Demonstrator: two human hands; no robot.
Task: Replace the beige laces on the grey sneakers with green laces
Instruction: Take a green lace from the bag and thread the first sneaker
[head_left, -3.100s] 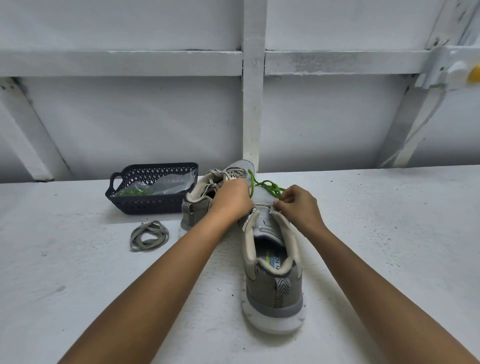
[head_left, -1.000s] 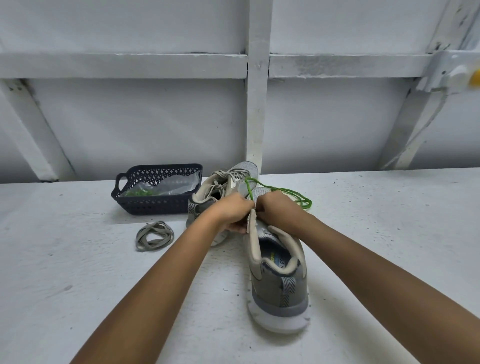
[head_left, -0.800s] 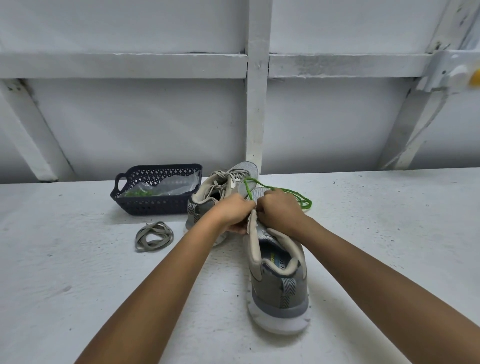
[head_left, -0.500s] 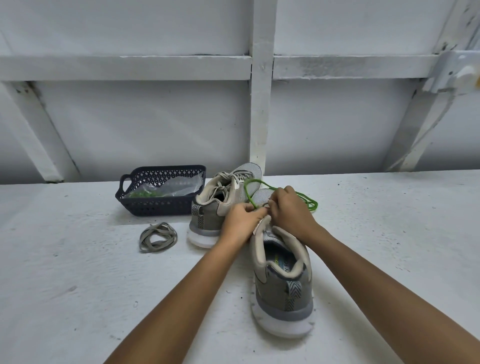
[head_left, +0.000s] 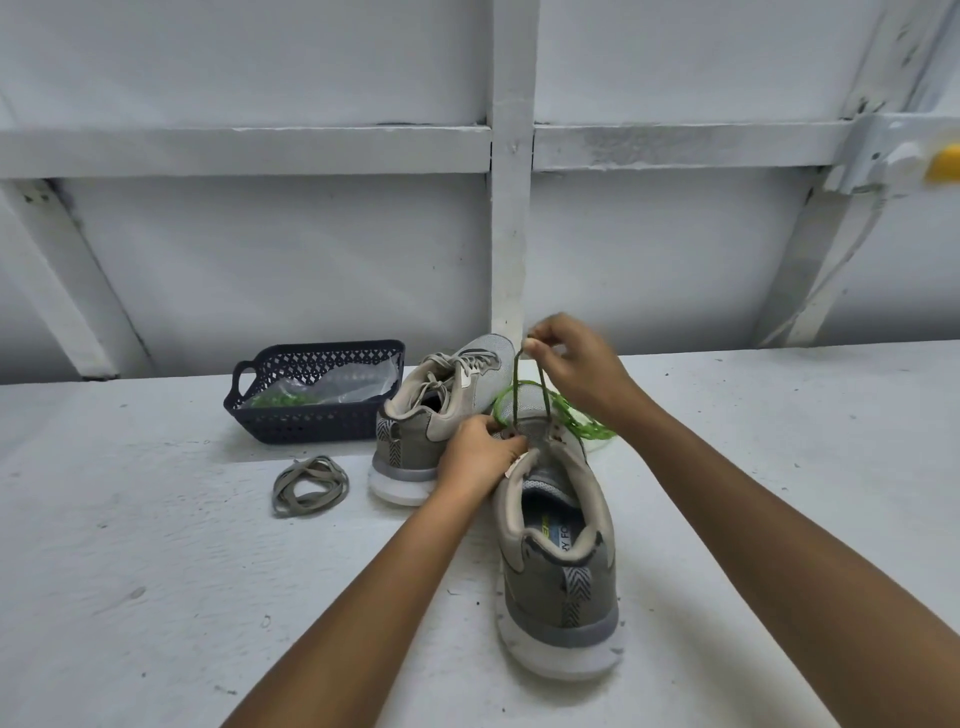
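In the lower centre of the frame the near sneaker (head_left: 558, 571) sits on the worktop (head_left: 156, 571), heel toward us, so its eyelets are within easy reach. Just above it our left grip (head_left: 480, 452) pinches the sneaker's throat at the eyelets, which we judge steadies it against the pull. Higher, at centre, our right grip (head_left: 571, 364) is clenched on the green lace (head_left: 576, 421), lifting two strands taut to draw slack through. The rest loops on the worktop beside the toe. Left of centre the beige lace (head_left: 309, 486) lies coiled, set aside. Behind, the second sneaker (head_left: 441, 410) is laced in beige, awaiting its turn. Farther left the basket (head_left: 311, 426) holds a bag (head_left: 353, 384) with more green lace inside.
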